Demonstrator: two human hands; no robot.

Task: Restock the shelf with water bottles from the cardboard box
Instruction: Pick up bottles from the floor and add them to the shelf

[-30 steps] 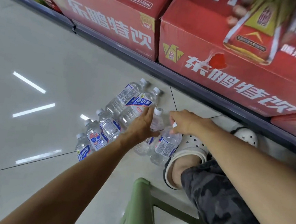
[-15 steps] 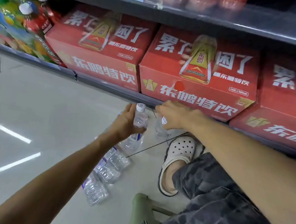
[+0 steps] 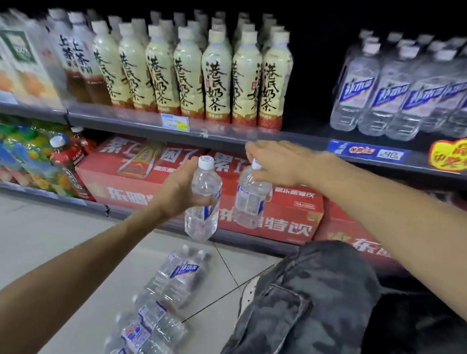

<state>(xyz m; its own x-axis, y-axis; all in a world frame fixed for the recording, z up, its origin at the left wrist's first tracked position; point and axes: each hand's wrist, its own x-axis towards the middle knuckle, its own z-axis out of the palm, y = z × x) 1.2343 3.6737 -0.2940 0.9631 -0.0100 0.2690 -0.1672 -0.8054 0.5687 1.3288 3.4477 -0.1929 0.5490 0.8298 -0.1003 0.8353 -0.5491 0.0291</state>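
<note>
My left hand [image 3: 178, 190] grips a clear water bottle [image 3: 204, 202] around its body, held upright in front of the lower shelf. My right hand [image 3: 276, 161] holds a second water bottle [image 3: 250, 197] by its cap, hanging just below the shelf edge [image 3: 231, 139]. Several more water bottles [image 3: 161, 310] lie on the floor below my hands. Matching water bottles [image 3: 391, 93] with blue labels stand on the shelf at upper right, with a dark gap to their left. No cardboard box of water is in view.
Cream milk-tea bottles [image 3: 215, 76] fill the middle of the shelf. Red drink cartons [image 3: 281, 212] sit on the bottom shelf behind my hands. My knee in camouflage trousers [image 3: 313, 306] is at lower right. Pale tiled floor [image 3: 25, 238] spreads to the left.
Both hands have risen from the floor pile, each carrying a bottle, up to just below the shelf edge. My view has tilted up, bringing the stocked shelf into sight.
</note>
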